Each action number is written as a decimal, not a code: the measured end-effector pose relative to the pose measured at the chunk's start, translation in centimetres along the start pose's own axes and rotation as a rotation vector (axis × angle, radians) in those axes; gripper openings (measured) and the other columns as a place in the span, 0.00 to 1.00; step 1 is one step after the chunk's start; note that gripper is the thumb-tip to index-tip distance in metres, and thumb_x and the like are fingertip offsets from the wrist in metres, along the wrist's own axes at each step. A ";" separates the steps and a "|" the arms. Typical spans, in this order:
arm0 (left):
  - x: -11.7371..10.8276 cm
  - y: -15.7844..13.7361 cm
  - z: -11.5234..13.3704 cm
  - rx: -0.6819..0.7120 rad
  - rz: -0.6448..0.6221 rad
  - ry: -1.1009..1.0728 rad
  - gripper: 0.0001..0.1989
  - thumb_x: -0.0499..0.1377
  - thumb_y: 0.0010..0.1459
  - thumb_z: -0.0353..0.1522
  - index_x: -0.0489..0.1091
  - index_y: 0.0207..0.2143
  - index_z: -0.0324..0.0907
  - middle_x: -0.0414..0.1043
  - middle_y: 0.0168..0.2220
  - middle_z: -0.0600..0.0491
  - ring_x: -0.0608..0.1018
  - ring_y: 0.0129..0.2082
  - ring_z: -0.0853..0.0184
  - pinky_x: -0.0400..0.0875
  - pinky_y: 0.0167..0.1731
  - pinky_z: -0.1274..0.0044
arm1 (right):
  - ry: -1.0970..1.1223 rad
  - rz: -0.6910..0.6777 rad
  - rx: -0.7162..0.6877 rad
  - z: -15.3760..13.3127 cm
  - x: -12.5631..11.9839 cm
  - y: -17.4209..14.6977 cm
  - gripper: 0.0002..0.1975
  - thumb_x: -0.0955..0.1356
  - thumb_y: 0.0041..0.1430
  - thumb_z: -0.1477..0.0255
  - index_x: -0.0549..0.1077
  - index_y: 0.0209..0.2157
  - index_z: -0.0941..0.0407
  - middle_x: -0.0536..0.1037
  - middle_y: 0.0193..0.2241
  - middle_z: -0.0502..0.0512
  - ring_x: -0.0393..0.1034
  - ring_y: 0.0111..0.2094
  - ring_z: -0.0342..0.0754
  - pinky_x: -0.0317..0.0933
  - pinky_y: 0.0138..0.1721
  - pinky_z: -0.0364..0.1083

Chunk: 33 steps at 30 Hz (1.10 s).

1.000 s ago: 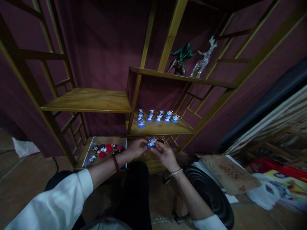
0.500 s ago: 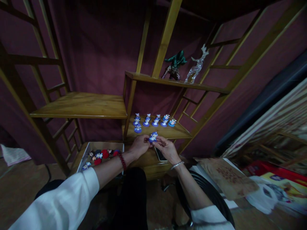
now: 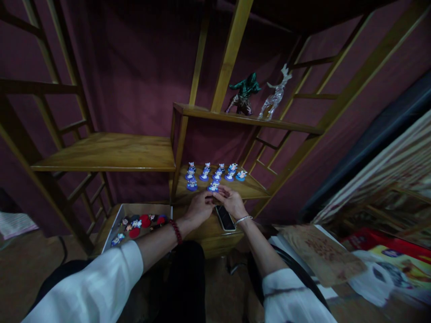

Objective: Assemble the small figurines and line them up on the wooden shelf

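1. I can't tell from here whether the hands (image 3: pixel 232 202) grip the figurine (image 3: pixel 213 185) between them or merely touch it.
2. The left arm (image 3: pixel 158 244) covers the near side of the box (image 3: pixel 146 209).
3. The right sleeve (image 3: pixel 286 291) hides much of the stool (image 3: pixel 255 278).

White sleeves (image 3: pixel 101 280), dark red beaded bracelet (image 3: pixel 175 232) (left wrist), slim silvery bracelet (image 3: pixel 244 219) on the right, black trousers (image 3: pixel 188 282).

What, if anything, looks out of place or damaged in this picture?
Nothing appears spilled or broken. The figurines in the box lie jumbled, while those on the shelf stand upright in rows. A phone lying on the lower board, near the right hand, seems slightly odd among figurines.
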<state>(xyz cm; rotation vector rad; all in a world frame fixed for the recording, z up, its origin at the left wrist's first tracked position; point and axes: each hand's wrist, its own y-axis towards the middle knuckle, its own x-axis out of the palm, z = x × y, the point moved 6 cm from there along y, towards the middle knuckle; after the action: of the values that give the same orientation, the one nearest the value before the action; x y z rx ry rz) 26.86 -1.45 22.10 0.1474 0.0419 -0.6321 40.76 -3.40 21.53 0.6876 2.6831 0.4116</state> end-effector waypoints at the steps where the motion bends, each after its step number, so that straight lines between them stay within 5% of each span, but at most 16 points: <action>1: 0.1 0.0 -0.1 -0.009 -0.005 -0.001 0.17 0.52 0.49 0.19 0.69 0.41 0.39 0.71 0.41 0.49 0.74 0.38 0.70 0.70 0.32 0.83 | -0.007 0.004 -0.005 0.1 0.0 0.3 0.22 0.72 0.38 0.62 0.72 0.36 0.58 0.77 0.34 0.57 0.72 0.36 0.49 0.65 0.43 0.49; 8: 0.0 1.1 -1.6 -0.059 -0.009 0.108 0.20 0.53 0.48 0.22 0.67 0.45 0.39 0.73 0.33 0.51 0.73 0.27 0.74 0.65 0.22 0.85 | -0.168 -0.008 -0.027 -0.1 0.3 1.3 0.19 0.70 0.42 0.61 0.73 0.36 0.58 0.78 0.33 0.56 0.73 0.35 0.49 0.67 0.41 0.47; 17: 0.1 1.1 -1.4 -0.031 -0.049 0.034 0.13 0.54 0.50 0.25 0.70 0.39 0.38 0.66 0.47 0.48 0.74 0.31 0.74 0.63 0.18 0.88 | -0.314 0.004 -0.041 0.4 0.4 2.2 0.18 0.70 0.44 0.65 0.73 0.38 0.57 0.77 0.34 0.55 0.72 0.33 0.46 0.66 0.38 0.46; 33: -0.1 1.2 -1.0 -0.030 -0.009 -0.014 0.11 0.53 0.48 0.20 0.70 0.33 0.36 0.64 0.48 0.48 0.75 0.31 0.74 0.64 0.17 0.89 | -0.534 0.017 -0.050 0.6 0.9 2.5 0.17 0.68 0.47 0.64 0.72 0.40 0.54 0.76 0.34 0.53 0.70 0.32 0.45 0.65 0.36 0.44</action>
<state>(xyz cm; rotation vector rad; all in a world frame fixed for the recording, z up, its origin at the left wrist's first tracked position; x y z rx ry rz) 27.46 -0.25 21.23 0.1137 0.0381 -0.6410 41.26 -0.70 21.69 0.6910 2.1580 0.2527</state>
